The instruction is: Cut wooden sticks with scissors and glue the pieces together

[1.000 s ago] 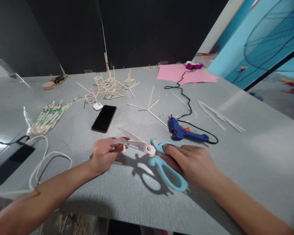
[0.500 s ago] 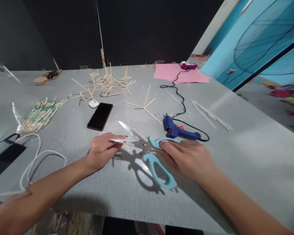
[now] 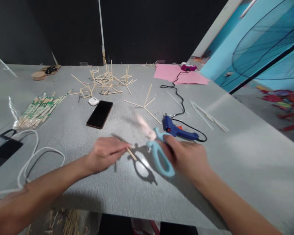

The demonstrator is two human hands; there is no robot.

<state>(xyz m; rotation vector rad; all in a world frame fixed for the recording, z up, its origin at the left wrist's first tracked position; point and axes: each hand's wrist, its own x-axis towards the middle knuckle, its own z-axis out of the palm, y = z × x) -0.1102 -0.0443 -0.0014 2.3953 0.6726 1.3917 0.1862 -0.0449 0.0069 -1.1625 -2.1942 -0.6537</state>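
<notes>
Between the fingertips of my left hand (image 3: pixel 107 153) is a short thin wooden stick (image 3: pixel 131 154), pinched just above the table. My right hand (image 3: pixel 185 151) grips a pair of light blue scissors (image 3: pixel 161 160) by one handle loop. Their blades are blurred by motion and point away from me, apart from the stick. Beyond them lies a joined piece of several sticks (image 3: pixel 144 107). Close to my right hand rests a blue glue gun (image 3: pixel 177 129) with a black cord. Further back stands a frame of glued sticks (image 3: pixel 107 81).
A phone (image 3: pixel 99 114) and a white earbud case (image 3: pixel 93 101) lie left of centre. Packed sticks (image 3: pixel 39 111) and a white cable (image 3: pixel 35 153) are at the left. Clear glue sticks (image 3: pixel 201 114) lie at the right, pink paper (image 3: pixel 169 73) at the back.
The scissors have swung away from my left hand, and their blades have closed together and turned forward. The short stick in my left fingers now shows more clearly.
</notes>
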